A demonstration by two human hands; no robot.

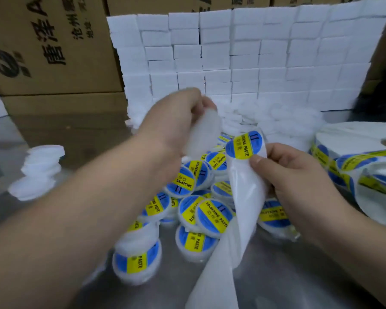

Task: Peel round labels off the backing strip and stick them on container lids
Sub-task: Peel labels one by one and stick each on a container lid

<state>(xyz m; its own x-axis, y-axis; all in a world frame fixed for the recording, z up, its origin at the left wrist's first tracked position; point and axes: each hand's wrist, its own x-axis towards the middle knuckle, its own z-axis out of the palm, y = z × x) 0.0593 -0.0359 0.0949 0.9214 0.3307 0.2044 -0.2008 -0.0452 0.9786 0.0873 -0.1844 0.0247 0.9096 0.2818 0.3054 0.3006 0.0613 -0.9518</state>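
Round label (243, 145) (blue and yellow, "SOLDERING PASTE") sits at the top bend of the backing strip (239, 197). Its upper edge appears to stand proud of the bend. The right hand (299, 179) pinches the strip just below the label, thumb flat on the front face and the other fingers curled behind. Below the pinch the strip hangs bare toward the table (288, 275).

Up and left of the strip's top, the left hand (176, 121) curls its fingers round a plain white lid (206, 132). Motion blur hides the fingertips, so I cannot tell the exact grip.

Around and behind the strip's lower run lies a pile of labelled lids (194, 210). Far left of the strip is a stack of blank lids (40, 166). To its right is the label roll (354, 166). Behind it stand a wall of white boxes (254, 63) and brown cartons (54, 52).

Judgement: the step in hand is moving this label onto the held lid.
- Bring the lid's flat face square to the raised label edge.
- Keep the strip bent sharply so the label releases cleanly.
- Centre the label before contact.
- Press from one edge across to avoid bubbles.
- Keep the thumb off the adhesive.
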